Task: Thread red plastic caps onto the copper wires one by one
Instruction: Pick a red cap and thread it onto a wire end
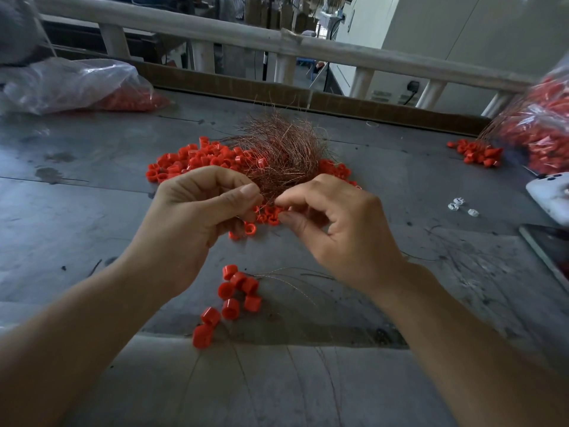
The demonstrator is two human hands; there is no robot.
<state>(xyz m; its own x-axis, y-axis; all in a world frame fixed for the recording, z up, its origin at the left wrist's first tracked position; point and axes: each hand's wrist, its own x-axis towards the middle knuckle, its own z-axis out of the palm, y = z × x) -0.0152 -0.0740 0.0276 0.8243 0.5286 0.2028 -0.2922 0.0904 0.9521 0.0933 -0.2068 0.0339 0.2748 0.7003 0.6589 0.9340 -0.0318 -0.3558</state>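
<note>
Grey tabletop [92,195], worn, w/ dark stains & scratches; a low step in the surface near the front edge. Brown board [234,84] runs along its far edge. Behind that a pale railing [215,29] on round posts spans the whole view. Beyond the railing: white wall [462,35] at right w/ a socket [412,86] & black plug low down, blue stool [304,61], cardboard boxes [277,10] at the back. Light is soft & dim, no hard shadows.

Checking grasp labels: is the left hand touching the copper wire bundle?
Touching. Head view: the left hand pinches the copper wire bundle at its base between thumb and forefinger; no gap shows there.
</note>
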